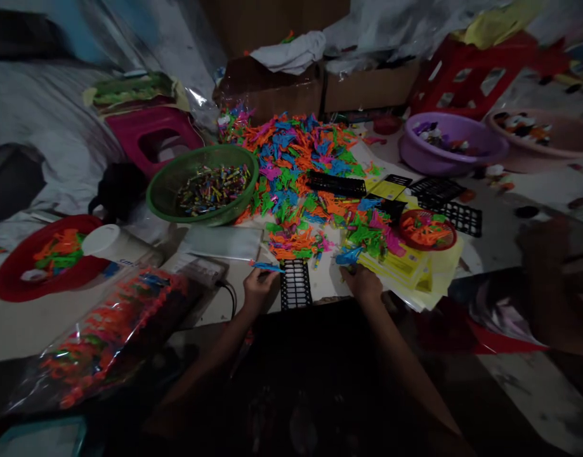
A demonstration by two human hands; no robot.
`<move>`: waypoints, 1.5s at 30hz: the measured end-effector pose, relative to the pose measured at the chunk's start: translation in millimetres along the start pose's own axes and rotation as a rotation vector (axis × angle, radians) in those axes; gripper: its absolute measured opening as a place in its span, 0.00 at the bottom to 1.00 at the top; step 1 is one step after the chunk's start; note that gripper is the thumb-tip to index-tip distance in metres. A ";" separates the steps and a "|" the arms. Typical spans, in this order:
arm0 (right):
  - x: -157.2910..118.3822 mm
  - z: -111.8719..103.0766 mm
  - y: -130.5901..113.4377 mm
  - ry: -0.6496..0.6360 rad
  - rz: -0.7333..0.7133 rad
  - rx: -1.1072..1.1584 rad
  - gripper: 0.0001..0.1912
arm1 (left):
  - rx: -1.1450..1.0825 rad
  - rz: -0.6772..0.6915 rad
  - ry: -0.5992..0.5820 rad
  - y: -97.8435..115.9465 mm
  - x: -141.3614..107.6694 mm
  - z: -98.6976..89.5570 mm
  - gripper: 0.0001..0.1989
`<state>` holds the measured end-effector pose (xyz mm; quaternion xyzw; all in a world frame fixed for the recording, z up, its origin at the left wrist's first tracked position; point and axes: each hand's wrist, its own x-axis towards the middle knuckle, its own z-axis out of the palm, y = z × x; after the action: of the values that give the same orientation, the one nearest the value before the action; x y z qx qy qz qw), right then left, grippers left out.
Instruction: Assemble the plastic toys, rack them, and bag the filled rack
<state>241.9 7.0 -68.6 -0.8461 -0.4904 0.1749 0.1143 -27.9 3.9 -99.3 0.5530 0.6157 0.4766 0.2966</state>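
My left hand (257, 291) is closed in a pinch on a thin blue plastic toy piece (267, 266), held at the left edge of a black plastic grid tray (295, 285). To the right of that tray, my right hand (366, 285) has its fingers curled, with a blue plastic toy (349, 255) at the fingertips; its fingers partly hide the contact. Just beyond both hands spreads a large heap of orange, green, blue and pink plastic toys (291, 171). Yellow printed cards (410, 270) lie under the heap's right side.
A green basket (158, 190) holds small colourful sticks. Around it stand a red basin (15, 273), a white cup (115, 244) and a clear bag of toys (115, 330). At right are a small red basket (453, 238), a purple basin (443, 166) and another person's arm (552, 285).
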 end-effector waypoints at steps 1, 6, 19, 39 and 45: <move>1.4 1.2 -0.6 0.009 -0.007 0.089 0.15 | -0.005 0.002 0.000 -0.7 1.2 5.0 0.09; -0.3 13.1 -7.5 0.097 -0.193 0.947 0.16 | -0.026 -0.027 -0.006 -7.2 5.0 20.7 0.09; -12.7 87.9 -48.3 0.027 -0.346 0.927 0.13 | -0.121 -0.061 0.012 -8.8 13.1 28.8 0.09; -21.9 70.0 -59.9 0.103 -0.470 0.547 0.13 | 0.072 -0.113 0.003 -2.9 19.4 33.6 0.08; -23.2 71.9 -59.2 0.126 -0.449 0.638 0.14 | 0.030 -0.118 -0.017 -10.1 21.9 29.1 0.10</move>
<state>155.1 17.6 -108.3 -0.6490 -0.5762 0.2368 0.4367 -10.6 33.1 -115.8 0.5241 0.6518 0.4443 0.3209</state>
